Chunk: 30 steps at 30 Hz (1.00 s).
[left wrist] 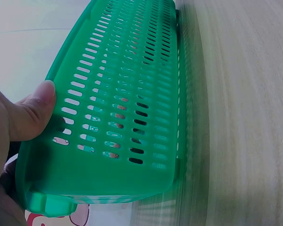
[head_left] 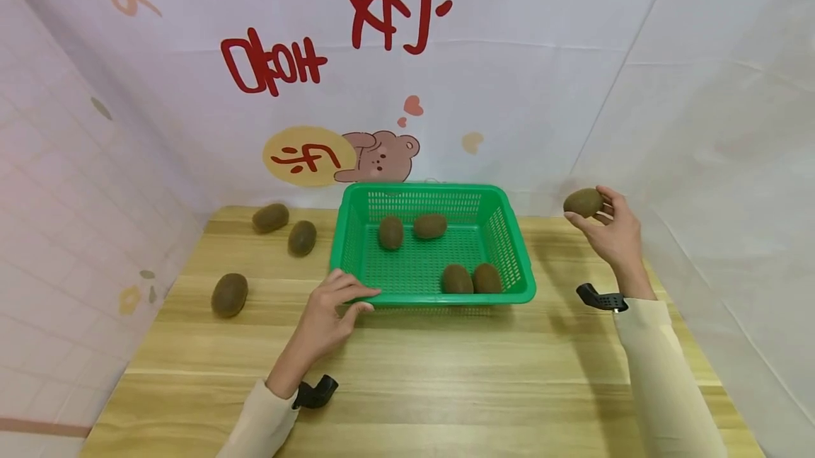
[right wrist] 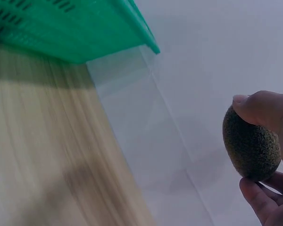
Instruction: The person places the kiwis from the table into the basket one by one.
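A brown kiwi (head_left: 582, 202) is held between the thumb and fingers of my right hand (head_left: 617, 231), raised near the back wall to the right of the basket. The same kiwi (right wrist: 251, 146) shows at the right of the right wrist view. My left hand (head_left: 331, 309) grips the front left rim of a green plastic basket (head_left: 420, 299); in the left wrist view the thumb (left wrist: 40, 101) lies on the outer wall. Several kiwis lie inside the basket, two at the back and two by the front right, such as one kiwi (head_left: 429, 226).
Three kiwis lie on the wooden table (head_left: 446, 387) left of the basket: one kiwi (head_left: 230, 295) nearer the front, another kiwi (head_left: 302, 238) close to the basket, and a third kiwi (head_left: 270, 218) at the back edge. A printed white cloth (head_left: 509, 90) hangs behind.
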Each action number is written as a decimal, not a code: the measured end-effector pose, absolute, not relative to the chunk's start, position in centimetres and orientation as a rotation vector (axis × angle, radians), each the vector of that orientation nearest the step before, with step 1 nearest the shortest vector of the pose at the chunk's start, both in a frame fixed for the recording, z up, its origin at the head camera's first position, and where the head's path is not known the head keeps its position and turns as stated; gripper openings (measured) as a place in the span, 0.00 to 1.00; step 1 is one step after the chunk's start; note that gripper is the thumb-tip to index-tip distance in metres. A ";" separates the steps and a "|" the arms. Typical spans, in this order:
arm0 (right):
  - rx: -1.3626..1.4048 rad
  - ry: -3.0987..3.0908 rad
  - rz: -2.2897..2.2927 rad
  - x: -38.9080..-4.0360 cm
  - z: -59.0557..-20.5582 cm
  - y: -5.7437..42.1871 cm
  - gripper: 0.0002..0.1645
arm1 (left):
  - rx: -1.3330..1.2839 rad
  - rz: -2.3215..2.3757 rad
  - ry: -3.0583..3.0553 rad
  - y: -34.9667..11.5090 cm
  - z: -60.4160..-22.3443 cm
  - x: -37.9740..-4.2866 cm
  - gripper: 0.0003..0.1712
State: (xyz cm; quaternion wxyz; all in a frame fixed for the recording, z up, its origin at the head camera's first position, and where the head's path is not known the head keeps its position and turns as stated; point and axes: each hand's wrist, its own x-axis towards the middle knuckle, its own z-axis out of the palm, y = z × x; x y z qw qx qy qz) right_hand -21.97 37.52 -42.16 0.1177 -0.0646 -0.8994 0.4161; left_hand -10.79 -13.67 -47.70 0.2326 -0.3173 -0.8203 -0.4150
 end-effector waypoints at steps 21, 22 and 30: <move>0.132 -2.608 1.288 -20.7 -41.3 31.1 0.52 | -0.875 -1.153 -2.255 -13.7 -47.7 -10.8 0.21; 0.143 -2.608 1.295 -20.6 -41.3 30.9 0.52 | -0.875 -1.155 -2.255 -13.7 -47.7 -10.8 0.21; 0.217 -2.591 1.348 -20.1 -40.8 28.7 0.51 | -0.890 -1.148 -2.239 -13.7 -47.8 -11.0 0.19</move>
